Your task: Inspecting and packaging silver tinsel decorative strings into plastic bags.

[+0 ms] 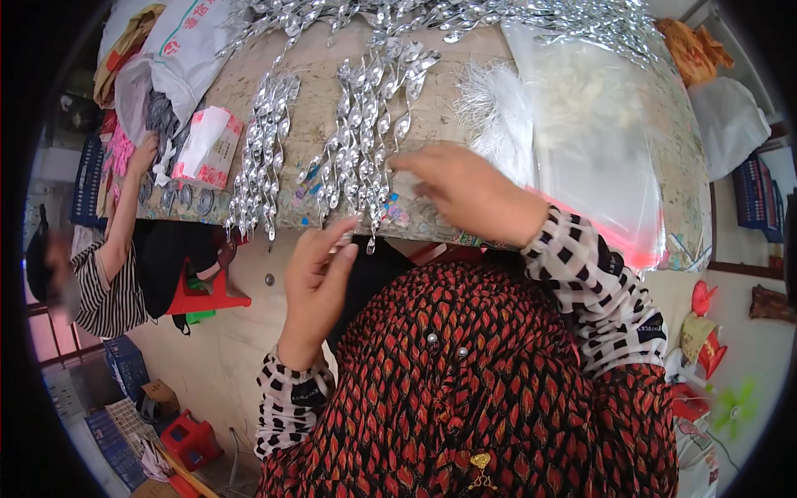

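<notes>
Silver twisted foil strips (359, 124) lie in a bunch on the table before me, their lower ends reaching the near edge. My left hand (315, 282) is at that edge, thumb and fingertips closed round the end of a silvery strip. My right hand (475, 189) reaches in above the table from the right. Its fingers are partly stretched and apart, the foremost fingertip beside the rightmost strip of the bunch. A second bunch of silver strips (264, 153) lies to the left.
A heap of silver strips (548, 21) spans the far side. White threads (498, 112) and clear plastic bags (594, 158) lie at right. A red-and-white paper box (209, 148) stands at left. Beyond it, a co-worker's hand (143, 153) reaches toward a white sack (187, 50).
</notes>
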`<action>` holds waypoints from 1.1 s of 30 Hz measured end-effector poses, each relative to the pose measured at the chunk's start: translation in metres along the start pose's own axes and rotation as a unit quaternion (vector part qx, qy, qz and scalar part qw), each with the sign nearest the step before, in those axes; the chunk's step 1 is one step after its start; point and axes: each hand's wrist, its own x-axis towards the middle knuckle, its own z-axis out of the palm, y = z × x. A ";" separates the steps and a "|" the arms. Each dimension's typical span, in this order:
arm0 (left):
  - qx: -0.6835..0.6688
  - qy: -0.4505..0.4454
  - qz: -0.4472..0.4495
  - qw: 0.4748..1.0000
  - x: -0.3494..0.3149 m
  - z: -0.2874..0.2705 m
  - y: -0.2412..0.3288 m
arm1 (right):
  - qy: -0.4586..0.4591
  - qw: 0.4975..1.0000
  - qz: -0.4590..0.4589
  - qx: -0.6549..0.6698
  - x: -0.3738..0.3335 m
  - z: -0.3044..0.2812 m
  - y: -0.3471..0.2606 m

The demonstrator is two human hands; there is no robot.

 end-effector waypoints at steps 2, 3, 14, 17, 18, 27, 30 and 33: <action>0.085 -0.030 0.044 0.995 0.000 0.007 0.003 | 0.070 0.997 -0.021 -0.021 -0.003 -0.002 0.006; 0.084 -0.031 0.044 0.995 0.000 0.009 0.008 | 0.069 0.997 -0.020 -0.021 -0.004 -0.008 0.003; 0.201 -0.085 0.087 0.972 0.001 0.020 0.026 | 0.000 1.000 -0.008 0.012 -0.026 -0.003 -0.013; 0.216 -0.102 0.095 0.966 0.002 0.021 0.027 | -0.015 0.999 -0.018 -0.033 -0.027 0.000 -0.015; 0.228 -0.111 0.095 0.963 0.001 0.021 0.028 | -0.015 0.999 -0.020 -0.032 -0.027 0.001 -0.016; 0.243 -0.123 0.104 0.957 0.012 0.026 0.030 | -0.013 0.999 -0.032 -0.037 -0.025 -0.014 -0.004; 0.248 -0.123 0.122 0.953 0.020 0.028 0.026 | 0.029 0.999 -0.015 -0.044 -0.024 -0.031 0.009; 0.261 -0.130 0.130 0.948 0.024 0.033 0.025 | 0.008 0.995 0.032 -0.094 -0.033 -0.040 0.014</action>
